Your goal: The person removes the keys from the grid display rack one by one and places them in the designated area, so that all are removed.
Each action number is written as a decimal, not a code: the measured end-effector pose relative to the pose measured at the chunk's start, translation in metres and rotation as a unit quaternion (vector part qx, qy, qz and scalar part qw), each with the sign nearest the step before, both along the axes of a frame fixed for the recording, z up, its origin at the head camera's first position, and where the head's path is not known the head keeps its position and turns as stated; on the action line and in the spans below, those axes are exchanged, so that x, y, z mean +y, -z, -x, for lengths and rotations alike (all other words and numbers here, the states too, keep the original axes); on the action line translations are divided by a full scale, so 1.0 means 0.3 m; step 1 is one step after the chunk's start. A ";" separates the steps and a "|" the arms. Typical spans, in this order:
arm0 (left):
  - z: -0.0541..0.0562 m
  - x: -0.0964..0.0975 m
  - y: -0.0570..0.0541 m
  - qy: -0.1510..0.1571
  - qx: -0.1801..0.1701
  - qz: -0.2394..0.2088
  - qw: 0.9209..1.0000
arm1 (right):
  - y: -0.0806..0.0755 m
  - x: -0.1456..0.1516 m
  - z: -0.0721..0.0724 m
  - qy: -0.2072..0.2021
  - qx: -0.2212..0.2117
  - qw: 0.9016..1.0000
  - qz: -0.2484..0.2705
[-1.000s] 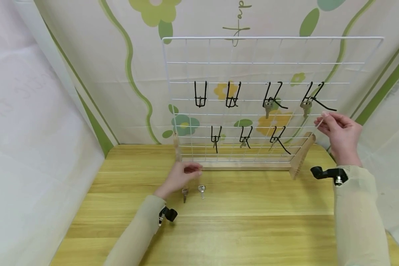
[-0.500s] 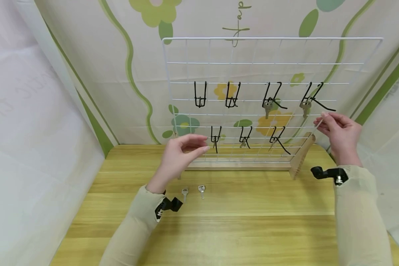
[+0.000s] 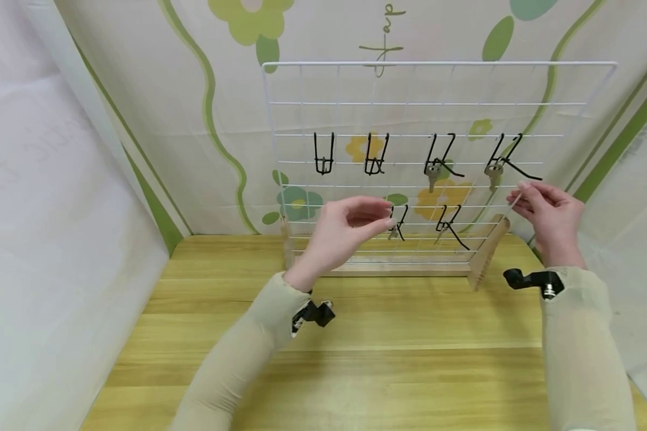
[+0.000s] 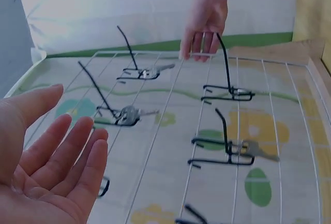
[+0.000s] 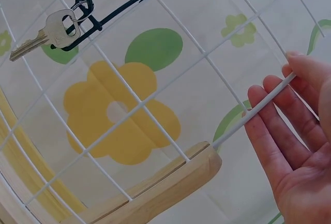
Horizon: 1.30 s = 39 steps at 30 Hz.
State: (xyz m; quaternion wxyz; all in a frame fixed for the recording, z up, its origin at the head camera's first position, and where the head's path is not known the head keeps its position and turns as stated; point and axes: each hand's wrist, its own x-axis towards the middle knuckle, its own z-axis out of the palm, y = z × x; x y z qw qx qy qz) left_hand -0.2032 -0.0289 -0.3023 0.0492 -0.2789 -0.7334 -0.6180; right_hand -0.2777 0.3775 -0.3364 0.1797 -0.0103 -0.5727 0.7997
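Note:
My right hand [image 3: 555,218] pinches the right edge wire of the white wire grid [image 3: 356,103]; the right wrist view shows thumb and fingers on it. My left hand [image 3: 350,230] is raised before the lower row of hooks, fingers relaxed and apart, holding nothing; it hides the lower left hook. Near its fingertips is the lower middle black hook [image 3: 402,230]. Keys hang on several hooks, such as a silver key [image 3: 434,173] in the upper row and a key [image 5: 63,28] in the right wrist view.
The grid stands upright in a wooden base [image 3: 410,267] on the wood-grain table [image 3: 410,371]. Black prongs, such as an upper right hook [image 3: 525,170], stick out forward. Behind hangs a flower-print cloth [image 3: 156,120]. The left wrist hides most of the keys' place on the table.
My left hand has risen from near the two keys on the table, then moved right across the lower row of the grid. My right hand has kept its grip on the edge.

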 end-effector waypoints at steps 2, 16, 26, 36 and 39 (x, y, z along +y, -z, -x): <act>0.017 0.037 -0.009 0.013 0.002 0.007 1.000 | -0.001 0.003 0.001 -0.003 -0.004 1.000 0.007; 0.096 0.228 -0.040 -0.026 -0.001 0.033 0.999 | -0.007 0.015 0.007 -0.032 0.005 0.999 0.029; 0.139 0.266 -0.043 -0.092 -0.035 -0.048 0.994 | -0.002 0.019 0.007 -0.033 0.011 0.999 0.024; 0.191 0.321 -0.048 -0.145 -0.018 -0.050 0.988 | 0.003 0.018 0.006 -0.034 0.021 0.999 0.027; 0.196 0.334 -0.049 -0.158 -0.014 -0.050 0.986 | 0.003 0.016 0.005 -0.034 0.018 0.999 0.025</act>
